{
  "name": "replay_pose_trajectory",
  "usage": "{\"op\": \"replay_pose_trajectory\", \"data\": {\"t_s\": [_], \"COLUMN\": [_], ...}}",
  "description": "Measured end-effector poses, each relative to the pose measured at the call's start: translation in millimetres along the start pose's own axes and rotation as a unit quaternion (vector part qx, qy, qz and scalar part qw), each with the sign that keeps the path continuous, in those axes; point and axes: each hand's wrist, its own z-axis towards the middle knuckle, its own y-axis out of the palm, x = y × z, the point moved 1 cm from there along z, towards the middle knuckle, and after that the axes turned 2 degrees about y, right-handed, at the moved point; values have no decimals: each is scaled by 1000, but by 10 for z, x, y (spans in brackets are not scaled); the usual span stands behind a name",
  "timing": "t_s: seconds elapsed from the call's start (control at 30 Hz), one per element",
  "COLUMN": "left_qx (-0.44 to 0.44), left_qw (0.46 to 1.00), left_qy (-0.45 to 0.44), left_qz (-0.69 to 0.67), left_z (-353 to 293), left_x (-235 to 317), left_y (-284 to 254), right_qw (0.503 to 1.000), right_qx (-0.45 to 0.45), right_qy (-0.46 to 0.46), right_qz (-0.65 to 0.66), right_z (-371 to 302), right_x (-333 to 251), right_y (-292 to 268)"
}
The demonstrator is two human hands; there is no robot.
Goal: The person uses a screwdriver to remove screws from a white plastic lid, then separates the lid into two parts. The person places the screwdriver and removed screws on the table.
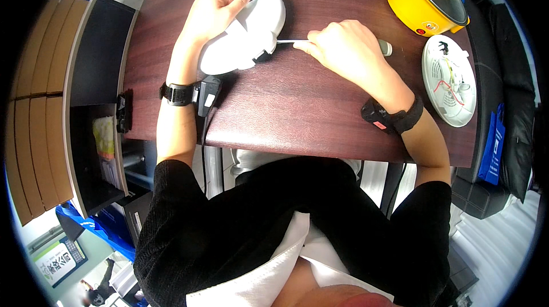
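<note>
The white housing point(267, 10) I'm working on sits in the upper left of the frame, on the tabletop point(320, 101): smooth, glossy, with a rounded upper part, a second lobe towards the lower left and a small black piece point(265, 55) at its right side. My left hand point(214, 16) grips it, thumb laid over its upper face, the other fingers curled and partly hidden. My right hand point(346, 47), upper right of centre, is wrapped round a screwdriver point(293, 41), whose thin shaft points left to the housing's side; I can't tell whether the tip touches. At the upper right stands a yellow pot point(409, 7) with a dark lid, and just below it lies a white oval shell point(452, 104) with red and yellow wires, right of my forearm. A black cable point(205, 152) hangs by my left wrist over the table's front edge. Between my forearms, brown tabletop runs down to that edge at mid-frame; a shelf unit point(103, 50) borders the left end.
</note>
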Motion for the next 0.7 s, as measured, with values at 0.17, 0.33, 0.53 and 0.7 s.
{"op": "replay_pose_trajectory", "data": {"t_s": [0.17, 0.33, 0.53, 0.7], "left_qx": [-10, 17, 63, 55], "left_qw": [996, 998, 984, 955], "left_qy": [-28, -5, 128, 282], "left_qz": [-86, -65, -106, -75], "left_z": [-18, -4, 1, -6], "left_x": [29, -14, -5, 153], "left_y": [-57, 1, 22, -6], "right_qw": [998, 997, 885, 858], "right_qx": [38, -4, -313, -392], "right_qy": [-29, 20, 213, 172], "right_qz": [-27, 80, 271, 282], "right_z": [24, -4, 130, 115], "right_x": [-19, 2, -43, 0], "right_y": [-46, -19, -317, -283]}}
